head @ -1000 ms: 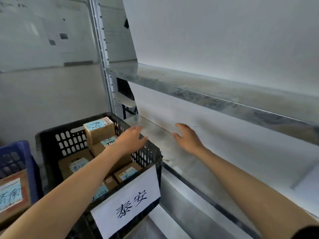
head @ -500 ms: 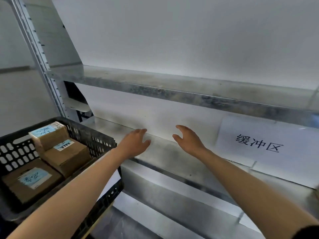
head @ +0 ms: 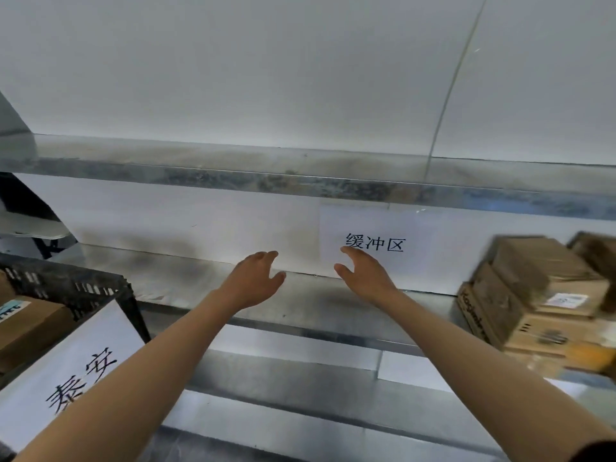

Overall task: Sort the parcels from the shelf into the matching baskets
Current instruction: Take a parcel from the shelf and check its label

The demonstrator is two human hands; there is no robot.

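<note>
The view has swung rightward along the metal shelf [head: 300,306]; the black basket [head: 70,285] with its 泰安 label [head: 70,365], central a second ago, now sits at the lower left of the frame with a boxed parcel [head: 30,325] inside; a stack of cardboard parcels [head: 533,295] has come into view at the right edge, resting on the shelf beyond the 缓冲区 sign [head: 375,243]. The left hand [head: 253,278] and right hand [head: 365,275] stay empty, fingers loosely spread, hovering mid-frame over bare shelf, well apart from the stack; likely the reach for the next parcel is under way, and its label must be read before choosing a basket.
</note>
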